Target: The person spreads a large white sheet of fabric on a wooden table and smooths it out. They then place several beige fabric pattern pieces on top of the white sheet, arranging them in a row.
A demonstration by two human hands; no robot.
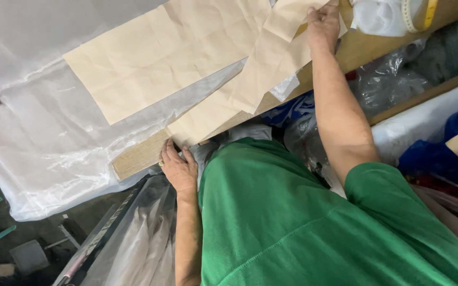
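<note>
To do this step well, I think both hands should press flat and keep the cloth stretched between them, so that the cream fabric piece [250, 79] makes no fold on the bench [139, 156].

The left hand [178, 167] lies open, palm down, with the fingers spread on the near edge of the bench; its fingertips touch the lower corner of the fabric, which goes away from this hand, up and to the right. It grips nothing.

The right hand [323, 24] is at the far end, its fingers curled down on the upper end of the same fabric; whether it pinches or only presses, I cannot tell. A larger cream sheet [160, 53] lies left of this hand, on clear plastic film [33, 132].
</note>
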